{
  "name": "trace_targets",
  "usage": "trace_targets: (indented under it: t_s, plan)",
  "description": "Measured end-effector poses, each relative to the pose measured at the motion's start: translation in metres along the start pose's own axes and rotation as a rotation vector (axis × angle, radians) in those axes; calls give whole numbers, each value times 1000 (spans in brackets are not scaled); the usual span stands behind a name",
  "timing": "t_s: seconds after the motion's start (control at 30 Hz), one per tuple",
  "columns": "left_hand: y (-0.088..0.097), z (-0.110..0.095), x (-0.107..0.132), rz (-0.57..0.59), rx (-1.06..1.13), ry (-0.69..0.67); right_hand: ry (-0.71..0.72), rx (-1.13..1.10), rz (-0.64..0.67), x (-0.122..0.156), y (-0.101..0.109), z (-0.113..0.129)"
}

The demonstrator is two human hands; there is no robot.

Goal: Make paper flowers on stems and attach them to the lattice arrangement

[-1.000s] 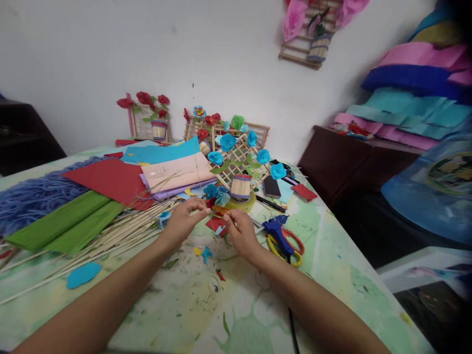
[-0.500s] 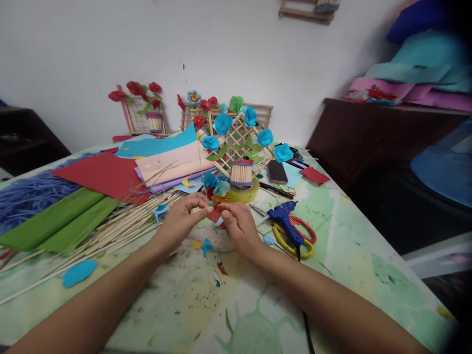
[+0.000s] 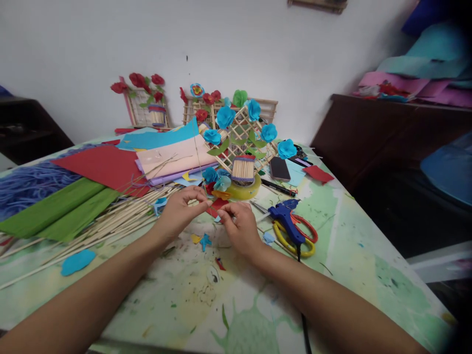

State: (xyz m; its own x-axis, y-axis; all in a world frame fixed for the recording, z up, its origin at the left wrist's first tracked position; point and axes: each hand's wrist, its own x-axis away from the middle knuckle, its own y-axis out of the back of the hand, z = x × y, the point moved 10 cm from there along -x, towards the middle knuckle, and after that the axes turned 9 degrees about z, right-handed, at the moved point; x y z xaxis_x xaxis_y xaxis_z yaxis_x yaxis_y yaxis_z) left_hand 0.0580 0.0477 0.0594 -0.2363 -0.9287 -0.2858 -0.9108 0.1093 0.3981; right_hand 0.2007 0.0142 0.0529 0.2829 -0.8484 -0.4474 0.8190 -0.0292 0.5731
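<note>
My left hand (image 3: 182, 209) and my right hand (image 3: 238, 225) meet over the middle of the table (image 3: 339, 236), fingers pinched. Between the fingertips is a small red paper piece (image 3: 217, 206) and a thin stick that rises toward the coloured sheets; which hand holds which I cannot make out. Just beyond the hands lie small blue paper flowers (image 3: 217, 179) and a roll of yellow tape (image 3: 245, 189) with a little stick basket (image 3: 242, 169) on it. A blue glue gun (image 3: 285, 219) and yellow and red scissors (image 3: 300, 238) lie right of my right hand.
Thin wooden sticks (image 3: 110, 226), green crepe paper (image 3: 55, 211), red paper (image 3: 103, 167) and pink and blue sheets (image 3: 173, 157) fill the left side. A lattice with blue flowers (image 3: 243, 132), a phone (image 3: 279, 168) and a pen (image 3: 278, 188) lie behind. A dark cabinet (image 3: 368, 137) stands at the right.
The view has tilted down and shifted. My hands stay together, working the red piece; the fingers have shifted slightly.
</note>
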Motion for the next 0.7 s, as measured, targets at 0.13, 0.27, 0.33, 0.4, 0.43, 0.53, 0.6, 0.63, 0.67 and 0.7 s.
trace_targets:
  t_s: [0.13, 0.27, 0.33, 0.4, 0.43, 0.53, 0.6, 0.63, 0.67, 0.7]
  plan:
    - [-2, -1, 0, 18, 24, -20, 16, 11, -15, 1, 1, 1]
    - [-4, -1, 0, 33, 48, -5, 32, 11, -34, 2, 5, 1]
    - [-4, 0, -1, 40, 49, 7, 44, 6, -31, 3, 5, 2]
    - [-5, 1, -1, 52, 61, 18, 52, 3, -25, 3, 4, 3]
    - [-6, 2, -1, 60, 74, 23, 54, 2, -22, 3, 4, 3]
    - [-8, 4, -2, 80, 120, 16, 57, -3, -11, 3, 3, 3]
    - [-9, 5, -1, 95, 136, 4, 59, -5, -5, 3, 2, 3]
    - [-10, 5, -1, 101, 140, -2, 60, -4, -3, 3, 2, 3]
    - [-11, 6, -1, 108, 141, -7, 62, -3, -2, 3, 2, 3]
    - [-12, 6, -1, 114, 141, -9, 64, -2, -2, 3, 2, 3]
